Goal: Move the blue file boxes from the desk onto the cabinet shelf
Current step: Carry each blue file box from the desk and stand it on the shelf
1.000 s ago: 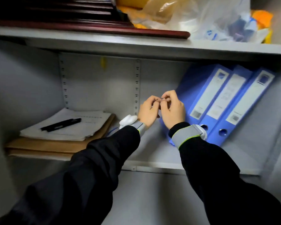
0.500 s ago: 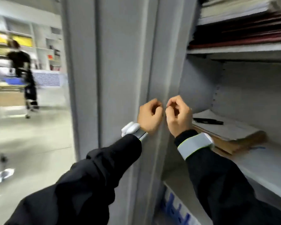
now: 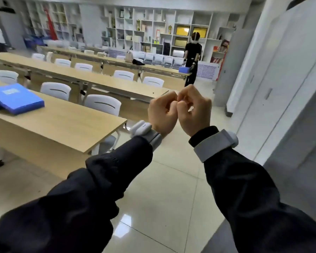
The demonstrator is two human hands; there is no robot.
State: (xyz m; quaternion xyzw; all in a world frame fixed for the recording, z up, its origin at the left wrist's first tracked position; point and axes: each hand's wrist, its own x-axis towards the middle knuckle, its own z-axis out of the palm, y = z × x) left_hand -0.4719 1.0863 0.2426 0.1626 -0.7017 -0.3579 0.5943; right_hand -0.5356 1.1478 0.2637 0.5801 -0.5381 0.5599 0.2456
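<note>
A blue file box (image 3: 16, 98) lies flat on the near wooden desk (image 3: 62, 125) at the far left, with another blue one partly showing under its left side. My left hand (image 3: 161, 113) and my right hand (image 3: 194, 110) are raised together in mid-air over the floor, fingers curled, fingertips touching each other, holding nothing. Both are well to the right of the desk. The grey cabinet (image 3: 281, 88) stands at the right edge; its shelf is out of view.
Rows of wooden desks with white chairs (image 3: 102, 105) fill the left and middle. A person in black (image 3: 192, 59) stands at a far desk beside another blue box (image 3: 184, 69). White wall shelves line the back. Glossy tiled floor (image 3: 162, 207) lies ahead.
My view has swung left from the cabinet shelf with the leaning blue boxes, past the cabinet door, to the room and desks. My hands stayed curled together in front of me.
</note>
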